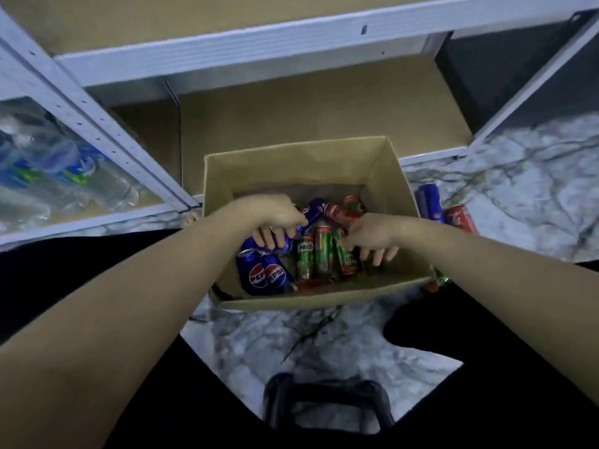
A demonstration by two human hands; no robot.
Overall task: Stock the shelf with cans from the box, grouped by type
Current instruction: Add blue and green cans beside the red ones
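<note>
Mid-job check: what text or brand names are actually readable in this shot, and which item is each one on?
"PEP" (partly cut off): left blue can in the box.
"PSI" (partly cut off): blue can beside it.
"MILO": green can in the box.
Red cans in the box: print too blurred to read.
Cans on the floor right of the box: unreadable.
Bottles on the left shelf: labels too blurred.

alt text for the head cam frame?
Both hands reach into an open cardboard box of cans: left hand on blue Pepsi cans, right hand among green Milo cans. Empty shelf behind.
</note>
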